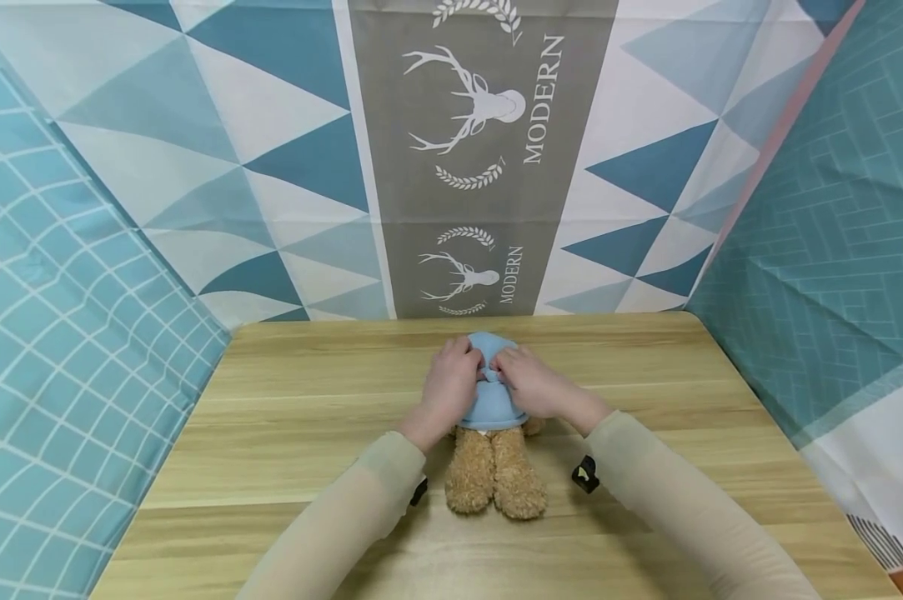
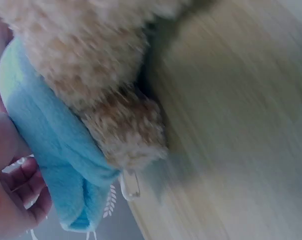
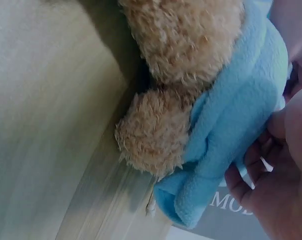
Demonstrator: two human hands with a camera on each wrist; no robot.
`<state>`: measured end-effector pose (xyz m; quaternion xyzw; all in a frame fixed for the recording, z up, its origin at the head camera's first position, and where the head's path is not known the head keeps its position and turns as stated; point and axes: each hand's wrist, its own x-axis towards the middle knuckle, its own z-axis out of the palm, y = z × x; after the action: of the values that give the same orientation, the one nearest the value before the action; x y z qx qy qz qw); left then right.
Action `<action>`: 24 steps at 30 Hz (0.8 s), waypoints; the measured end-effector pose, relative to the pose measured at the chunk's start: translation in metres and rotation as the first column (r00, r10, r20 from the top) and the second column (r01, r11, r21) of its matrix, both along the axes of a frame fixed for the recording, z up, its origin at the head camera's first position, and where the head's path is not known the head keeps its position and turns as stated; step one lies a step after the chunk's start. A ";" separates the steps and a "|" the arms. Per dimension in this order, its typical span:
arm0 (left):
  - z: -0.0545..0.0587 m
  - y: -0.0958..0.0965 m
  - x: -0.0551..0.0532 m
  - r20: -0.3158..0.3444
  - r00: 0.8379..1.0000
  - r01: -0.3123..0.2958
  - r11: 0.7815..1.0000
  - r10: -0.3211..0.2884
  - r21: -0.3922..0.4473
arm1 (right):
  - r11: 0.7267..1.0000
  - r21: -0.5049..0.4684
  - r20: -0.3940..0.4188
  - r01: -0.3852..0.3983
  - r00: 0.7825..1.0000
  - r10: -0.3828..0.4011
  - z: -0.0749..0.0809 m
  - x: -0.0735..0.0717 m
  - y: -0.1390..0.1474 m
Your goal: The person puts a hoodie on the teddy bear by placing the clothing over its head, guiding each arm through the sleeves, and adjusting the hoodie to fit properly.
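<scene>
A curly tan teddy bear (image 1: 498, 475) lies on the wooden table (image 1: 308, 417), legs toward me, dressed in a light blue fleece hoodie (image 1: 492, 408). From the left, my left hand (image 1: 453, 379) pinches the blue fabric near the bear's neck with curled fingers. Opposite it, my right hand (image 1: 534, 382) grips the fabric too, the two hands a small gap apart. A furry arm (image 2: 126, 130) sticks out below the blue cloth in the left wrist view; the other furry arm (image 3: 156, 132) shows in the right wrist view. The bear's face is hidden.
Behind the table hangs a curtain (image 1: 451, 208) with triangles and deer prints. A blue gridded cloth (image 1: 68, 333) borders the left side, a teal cloth (image 1: 819, 275) the right. Small black wrist devices (image 1: 586, 474) show beneath the sleeves.
</scene>
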<state>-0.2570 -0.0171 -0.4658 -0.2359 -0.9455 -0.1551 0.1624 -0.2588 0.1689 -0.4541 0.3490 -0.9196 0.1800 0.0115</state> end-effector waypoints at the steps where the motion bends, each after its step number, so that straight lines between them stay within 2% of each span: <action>1: 0.000 0.000 0.000 0.001 1.000 -0.003 1.000 0.003 -0.008 | 1.000 -0.008 0.009 0.011 1.000 -0.011 -0.001 0.000 -0.001; 4: 0.002 0.000 0.003 0.047 0.999 0.010 1.000 -0.011 0.021 | 0.996 -0.068 0.086 0.065 0.995 -0.059 -0.004 0.001 -0.002; 6: 0.003 -0.002 0.004 0.093 0.995 0.037 0.996 -0.045 0.079 | 0.990 -0.105 0.117 0.097 0.989 -0.085 -0.005 0.001 -0.002; 8: 0.004 -0.004 0.005 0.146 0.985 0.072 0.984 -0.096 0.166 | 0.986 -0.123 0.106 0.117 0.989 -0.104 -0.007 0.002 -0.003; 11: 0.005 -0.010 0.005 0.235 0.959 0.086 0.952 -0.159 0.295 | 0.989 -0.093 0.031 0.116 0.993 -0.114 -0.009 0.004 -0.003; 13: 0.004 -0.013 0.004 0.270 0.947 0.077 0.941 -0.172 0.329 | 0.989 -0.100 0.027 0.112 0.994 -0.110 -0.009 0.005 -0.003; 15: 0.004 -0.016 0.004 0.284 0.944 0.071 0.941 -0.170 0.330 | 0.987 -0.129 0.054 0.098 0.994 -0.092 -0.009 0.005 -0.002; 20: 0.002 -0.017 0.002 0.263 0.955 0.044 0.944 -0.136 0.327 | 0.971 -0.230 0.166 0.068 0.986 -0.030 -0.004 0.004 0.002; 24: 0.002 -0.014 0.003 0.228 0.969 0.014 0.947 -0.091 0.321 | 0.966 -0.254 0.202 0.055 0.979 -0.003 -0.001 0.005 0.002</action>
<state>-0.2545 -0.0314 -0.4637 -0.2114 -0.9141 -0.3368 0.0789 -0.2533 0.1707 -0.4555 0.3110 -0.8899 0.3322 -0.0331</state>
